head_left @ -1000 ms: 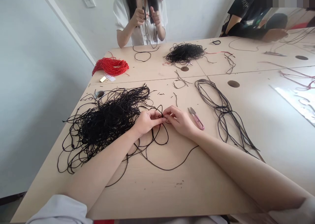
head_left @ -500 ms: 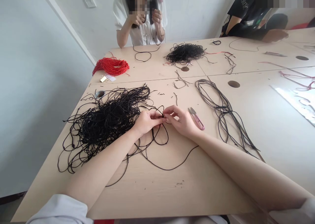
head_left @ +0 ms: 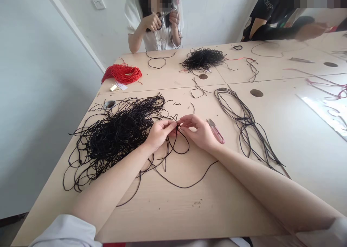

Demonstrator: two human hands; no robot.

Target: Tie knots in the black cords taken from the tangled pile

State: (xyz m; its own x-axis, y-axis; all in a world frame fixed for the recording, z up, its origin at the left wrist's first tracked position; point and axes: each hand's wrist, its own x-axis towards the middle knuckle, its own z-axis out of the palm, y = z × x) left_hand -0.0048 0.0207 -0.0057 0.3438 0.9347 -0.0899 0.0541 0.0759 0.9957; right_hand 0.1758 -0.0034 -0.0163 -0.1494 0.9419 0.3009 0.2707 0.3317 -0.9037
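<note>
My left hand point(head_left: 160, 134) pinches a thin black cord point(head_left: 189, 146) between thumb and fingers, just over the tabletop. A small knot in the cord shows at the fingertips, and a loop hangs below it. Close by on the right, my right hand point(head_left: 199, 132) has its thumb and bent fingers drawn together at the same knot, closed on the cord. Exactly which strand it grips is too small to see. A large tangled heap of black cords point(head_left: 116, 133) lies beside my left hand. Thread snips point(head_left: 216, 131) with pink handles rest right of my right hand.
A bundle of black cord point(head_left: 246, 122) lies to the right. Across the table point(head_left: 168, 211) are a red cord hank point(head_left: 123, 73) and another black heap point(head_left: 204, 58). One person point(head_left: 155, 24) opposite holds scissors and cord; another person point(head_left: 284, 21) sits at far right.
My left hand has shifted slightly left, and the knot shows more plainly between my fingertips. The hanging loop has swung right. The person opposite has lowered the scissors hand a little.
</note>
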